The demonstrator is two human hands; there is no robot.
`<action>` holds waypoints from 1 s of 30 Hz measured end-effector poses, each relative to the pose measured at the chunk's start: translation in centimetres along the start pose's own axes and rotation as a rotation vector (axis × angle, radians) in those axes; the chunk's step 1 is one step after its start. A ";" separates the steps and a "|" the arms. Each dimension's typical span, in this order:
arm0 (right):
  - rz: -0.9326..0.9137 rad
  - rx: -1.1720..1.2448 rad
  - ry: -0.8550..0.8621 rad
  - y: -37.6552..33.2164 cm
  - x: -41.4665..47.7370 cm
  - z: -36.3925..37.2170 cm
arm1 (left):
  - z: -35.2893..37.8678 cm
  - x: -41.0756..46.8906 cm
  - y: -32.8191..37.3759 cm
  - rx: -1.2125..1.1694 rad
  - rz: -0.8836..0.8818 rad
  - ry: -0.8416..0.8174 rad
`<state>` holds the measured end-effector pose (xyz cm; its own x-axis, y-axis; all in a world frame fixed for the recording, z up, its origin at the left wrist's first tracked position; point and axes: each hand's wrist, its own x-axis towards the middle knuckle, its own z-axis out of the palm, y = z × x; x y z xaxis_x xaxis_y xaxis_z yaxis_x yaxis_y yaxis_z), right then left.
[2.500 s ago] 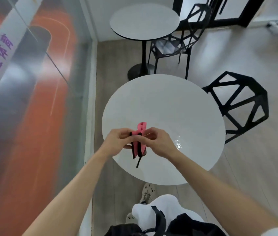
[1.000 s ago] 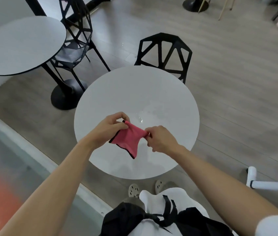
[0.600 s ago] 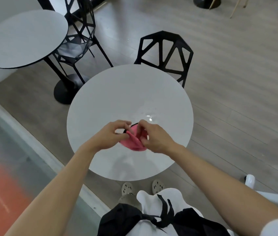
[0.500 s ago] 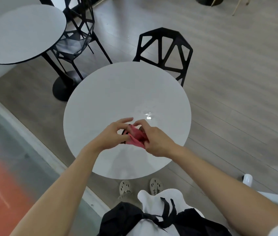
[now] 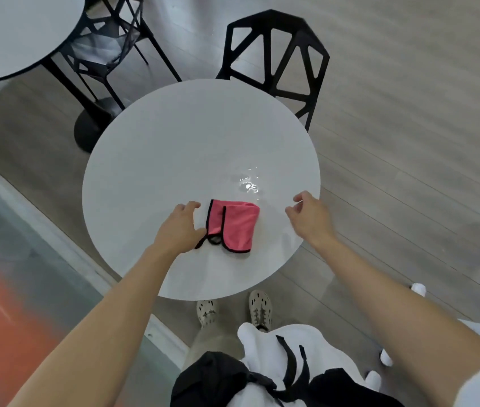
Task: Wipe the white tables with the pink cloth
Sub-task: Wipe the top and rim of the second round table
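We see the folded black-edged pink cloth (image 5: 234,226) on the round white bench (image 5: 174,148): left hand (image 5: 180,228) just beside it, right hand (image 5: 310,218) apart, both loose and empty.

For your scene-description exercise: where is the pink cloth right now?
Head view: the pink cloth lies folded on the nearer white table, between the left hand and right hand, just short of the wet patch.

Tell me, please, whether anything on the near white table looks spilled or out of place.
A small puddle of clear liquid glistens on the white table, just beyond the folded pink cloth; it looks like an unwiped spill. Nothing else stands out.
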<state>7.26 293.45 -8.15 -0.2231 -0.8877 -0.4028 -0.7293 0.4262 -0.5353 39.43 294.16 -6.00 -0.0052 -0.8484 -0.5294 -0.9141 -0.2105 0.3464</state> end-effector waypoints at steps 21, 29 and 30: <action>-0.840 -0.342 -0.030 -5.0 -2.0 17.8 | 6.1 -0.2 -6.3 0.415 -0.218 -0.076; -0.882 -0.490 0.041 2.2 2.0 9.5 | 4.9 -1.1 -5.9 0.460 -0.184 -0.063; -0.777 -0.497 0.123 2.1 4.7 8.1 | 4.9 -1.2 -5.9 0.463 -0.184 -0.060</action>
<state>9.95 291.56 -17.18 0.3981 -0.9168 0.0323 -0.8894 -0.3943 -0.2312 42.87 298.75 -11.18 0.1617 -0.7853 -0.5977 -0.9861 -0.1044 -0.1295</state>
